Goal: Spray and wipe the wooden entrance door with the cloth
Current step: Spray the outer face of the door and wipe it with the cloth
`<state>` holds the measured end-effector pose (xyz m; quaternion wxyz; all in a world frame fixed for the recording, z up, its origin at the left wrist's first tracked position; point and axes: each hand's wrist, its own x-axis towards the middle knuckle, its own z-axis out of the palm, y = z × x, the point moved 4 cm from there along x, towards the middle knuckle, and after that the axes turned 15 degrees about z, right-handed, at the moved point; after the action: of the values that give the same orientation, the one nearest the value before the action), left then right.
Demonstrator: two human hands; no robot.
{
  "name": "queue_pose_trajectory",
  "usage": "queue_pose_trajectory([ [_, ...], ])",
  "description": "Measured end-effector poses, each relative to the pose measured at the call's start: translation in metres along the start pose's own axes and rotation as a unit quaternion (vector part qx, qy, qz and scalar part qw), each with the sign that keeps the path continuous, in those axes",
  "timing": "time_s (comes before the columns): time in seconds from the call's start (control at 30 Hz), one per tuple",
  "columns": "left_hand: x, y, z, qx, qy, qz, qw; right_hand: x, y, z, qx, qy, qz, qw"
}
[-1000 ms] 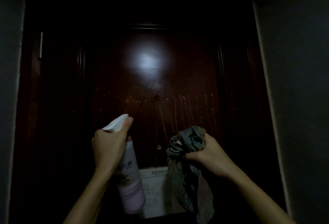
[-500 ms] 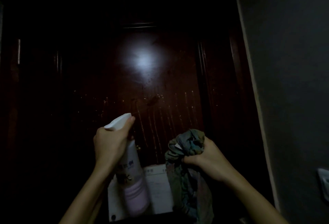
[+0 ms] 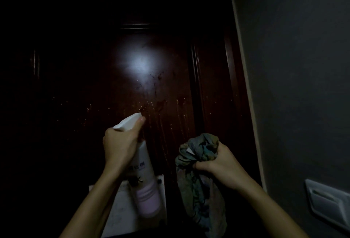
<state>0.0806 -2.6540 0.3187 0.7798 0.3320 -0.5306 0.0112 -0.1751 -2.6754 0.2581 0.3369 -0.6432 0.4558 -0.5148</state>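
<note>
**Hands loaded, spraying underway, wipe not started**

Left hand (image 3: 121, 143) grips spray bottle (image 3: 144, 171), nozzle aimed at wooden door (image 3: 151, 90). Right hand (image 3: 221, 165) clutches bunched cloth (image 3: 198, 154), off the door. Droplets and runs streak the mid panel; wiping all remains.

Grey wall (image 3: 295, 67), wall switch (image 3: 329, 202), white paper (image 3: 121, 211)

Most of the door (image 3: 166, 90) sinks into darkness, its left side and top unreadable. My left hand (image 3: 120, 146) covers the spray bottle (image 3: 144, 177) neck; its label print is too dim to read. The cloth (image 3: 198, 171) tail and wall switch (image 3: 329, 200) run off the frame.
</note>
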Motion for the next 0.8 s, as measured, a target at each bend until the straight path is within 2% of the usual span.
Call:
queue_pose_trajectory([
  [0.13,-0.001,-0.001,0.015,-0.018,-0.052,0.0,0.998,-0.001,0.003,-0.007,0.008,-0.002,-0.002,1.0],
  [0.33,-0.008,0.003,0.015,0.026,-0.021,0.016,0.999,-0.002,0.007,-0.014,0.014,0.002,0.002,1.0],
  [0.47,-0.012,0.002,0.014,0.042,-0.057,0.02,0.997,-0.007,0.013,-0.017,0.013,0.002,0.011,1.0],
  [0.6,-0.022,-0.008,0.008,0.065,-0.036,0.008,0.997,-0.012,0.02,-0.018,0.007,0.006,0.018,1.0],
  [0.8,-0.035,-0.017,0.005,0.062,-0.074,0.014,0.995,-0.017,0.032,-0.018,0.0,0.015,0.029,0.999],
])
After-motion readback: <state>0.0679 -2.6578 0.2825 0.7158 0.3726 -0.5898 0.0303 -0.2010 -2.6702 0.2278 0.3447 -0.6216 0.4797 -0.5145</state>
